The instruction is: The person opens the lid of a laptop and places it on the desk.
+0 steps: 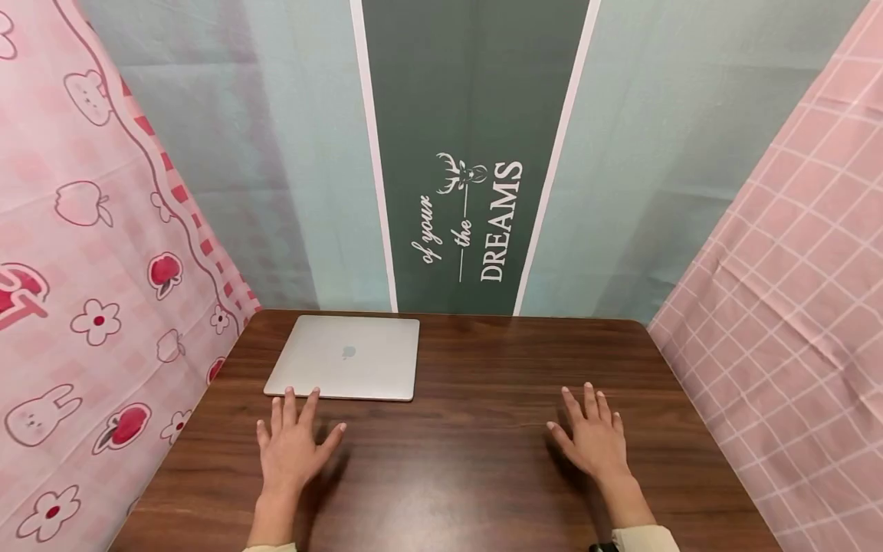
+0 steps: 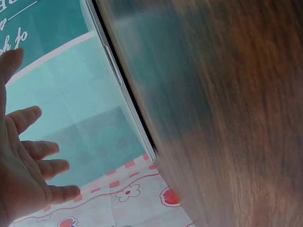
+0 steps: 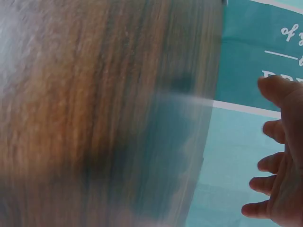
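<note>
A closed silver laptop lies flat at the back left of the wooden table; its thin edge also shows in the left wrist view. My left hand, palm down with fingers spread, is just in front of the laptop, its fingertips by the front edge; whether they touch cannot be told. In the left wrist view that hand holds nothing. Over the right part of the table my right hand has its fingers spread, and the right wrist view shows this hand holding nothing.
The brown wooden table reaches back to a green and pale blue curtain with white lettering. A pink patterned curtain hangs at the left, and a pink checked one at the right.
</note>
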Action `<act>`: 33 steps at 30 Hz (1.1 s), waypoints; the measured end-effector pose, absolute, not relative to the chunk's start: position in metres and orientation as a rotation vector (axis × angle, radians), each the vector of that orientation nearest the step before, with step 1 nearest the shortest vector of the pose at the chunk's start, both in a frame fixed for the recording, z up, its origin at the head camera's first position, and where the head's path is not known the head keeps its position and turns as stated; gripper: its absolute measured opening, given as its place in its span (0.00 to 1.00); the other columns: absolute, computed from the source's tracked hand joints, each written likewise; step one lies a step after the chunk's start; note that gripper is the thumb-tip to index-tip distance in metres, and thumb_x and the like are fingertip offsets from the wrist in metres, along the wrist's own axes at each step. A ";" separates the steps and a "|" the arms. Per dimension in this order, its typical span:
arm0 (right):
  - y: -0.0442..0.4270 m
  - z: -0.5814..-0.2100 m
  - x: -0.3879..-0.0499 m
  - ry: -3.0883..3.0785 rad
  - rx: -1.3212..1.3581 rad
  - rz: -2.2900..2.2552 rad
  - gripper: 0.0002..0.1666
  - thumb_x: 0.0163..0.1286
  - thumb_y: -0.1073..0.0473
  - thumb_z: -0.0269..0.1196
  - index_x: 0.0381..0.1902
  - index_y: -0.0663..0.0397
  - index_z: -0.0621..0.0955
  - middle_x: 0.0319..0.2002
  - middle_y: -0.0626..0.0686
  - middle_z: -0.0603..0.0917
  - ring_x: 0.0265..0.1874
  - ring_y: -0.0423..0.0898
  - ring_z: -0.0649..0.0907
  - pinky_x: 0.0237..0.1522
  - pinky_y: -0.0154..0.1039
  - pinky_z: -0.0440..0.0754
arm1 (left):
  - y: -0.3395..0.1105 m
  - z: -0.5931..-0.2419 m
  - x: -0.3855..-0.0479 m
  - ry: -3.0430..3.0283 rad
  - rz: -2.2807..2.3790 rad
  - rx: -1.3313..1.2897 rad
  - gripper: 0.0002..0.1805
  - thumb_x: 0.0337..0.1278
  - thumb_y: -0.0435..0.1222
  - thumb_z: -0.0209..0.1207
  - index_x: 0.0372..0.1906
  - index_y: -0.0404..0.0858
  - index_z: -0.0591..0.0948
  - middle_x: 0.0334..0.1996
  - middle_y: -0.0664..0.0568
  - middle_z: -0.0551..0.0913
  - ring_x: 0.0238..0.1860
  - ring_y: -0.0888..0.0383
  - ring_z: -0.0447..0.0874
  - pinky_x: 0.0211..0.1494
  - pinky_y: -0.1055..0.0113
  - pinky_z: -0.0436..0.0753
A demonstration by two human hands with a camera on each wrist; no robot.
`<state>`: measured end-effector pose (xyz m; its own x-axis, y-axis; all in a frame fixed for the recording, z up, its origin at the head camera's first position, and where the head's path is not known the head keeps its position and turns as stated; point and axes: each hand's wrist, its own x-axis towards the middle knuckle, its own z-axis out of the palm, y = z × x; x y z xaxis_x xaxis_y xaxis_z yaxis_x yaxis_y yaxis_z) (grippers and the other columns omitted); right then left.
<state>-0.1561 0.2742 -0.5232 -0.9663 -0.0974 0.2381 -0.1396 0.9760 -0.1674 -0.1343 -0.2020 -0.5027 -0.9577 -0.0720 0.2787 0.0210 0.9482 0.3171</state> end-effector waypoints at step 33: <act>0.201 -0.528 -0.160 -2.790 0.293 0.586 0.26 0.56 0.54 0.68 0.50 0.60 0.79 0.53 0.69 0.75 0.48 0.66 0.76 0.39 0.61 0.75 | -0.218 -0.493 -0.136 -3.010 -0.691 0.265 0.35 0.52 0.50 0.61 0.60 0.33 0.71 0.55 0.28 0.69 0.51 0.28 0.69 0.43 0.35 0.66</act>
